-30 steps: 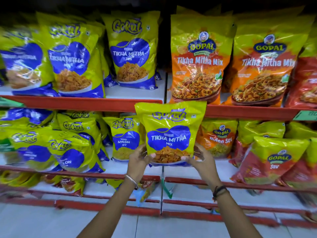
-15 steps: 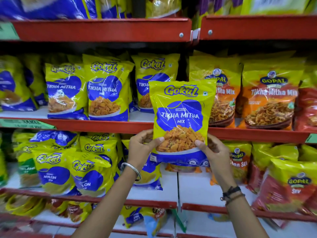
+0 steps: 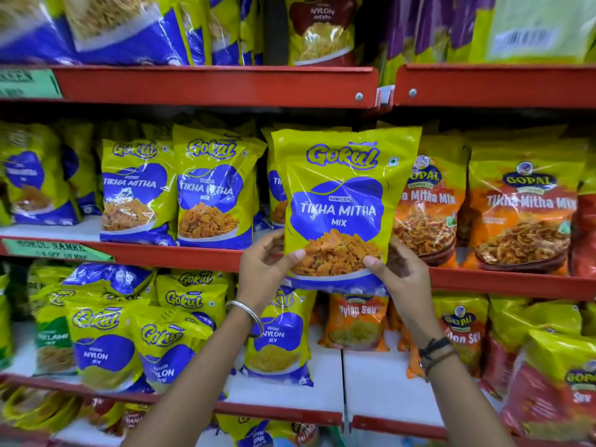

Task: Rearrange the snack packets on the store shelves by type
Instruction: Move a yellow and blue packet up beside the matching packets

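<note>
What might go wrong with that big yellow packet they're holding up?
Both hands, left and right, pinch only the bottom of the yellow-and-blue Gokul Tikha Mitha Mix packet, so its top may flop over. Pushing it in might also knock the orange Gopal Tikha Mitha Mix packet beside it.

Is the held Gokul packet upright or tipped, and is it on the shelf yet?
Upright: the packet shows its logo on top. Both hands, left and right, grip its bottom corners. Whether it touches the shelf cannot be told.
</note>
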`<action>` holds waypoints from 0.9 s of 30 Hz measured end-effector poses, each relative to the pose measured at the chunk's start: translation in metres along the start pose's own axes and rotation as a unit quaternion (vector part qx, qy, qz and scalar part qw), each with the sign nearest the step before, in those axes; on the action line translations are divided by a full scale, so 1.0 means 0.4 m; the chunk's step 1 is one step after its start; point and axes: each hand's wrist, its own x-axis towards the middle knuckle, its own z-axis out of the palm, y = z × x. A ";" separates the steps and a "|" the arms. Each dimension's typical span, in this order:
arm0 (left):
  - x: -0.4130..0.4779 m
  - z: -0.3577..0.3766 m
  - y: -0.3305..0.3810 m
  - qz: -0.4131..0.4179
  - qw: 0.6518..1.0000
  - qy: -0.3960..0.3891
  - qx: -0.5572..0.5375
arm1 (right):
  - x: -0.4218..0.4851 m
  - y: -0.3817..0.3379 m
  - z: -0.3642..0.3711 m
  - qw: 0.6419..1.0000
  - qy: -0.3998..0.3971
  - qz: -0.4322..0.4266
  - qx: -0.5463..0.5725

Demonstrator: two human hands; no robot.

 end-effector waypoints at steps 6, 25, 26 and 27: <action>0.133 -0.045 -0.006 0.029 0.999 -0.004 0.041 | 0.145 -0.011 0.094 0.999 -0.032 -0.032 -0.010; 0.293 -0.066 -0.073 -0.050 0.968 -0.048 0.241 | 0.261 0.053 0.153 0.976 -0.052 0.033 -0.209; 0.317 -0.060 -0.050 -0.026 0.973 -0.021 0.228 | 0.286 0.034 0.155 0.978 -0.024 0.028 -0.207; 0.346 -0.054 -0.026 -0.001 0.975 0.007 0.223 | 0.315 0.015 0.158 0.979 0.010 0.018 -0.205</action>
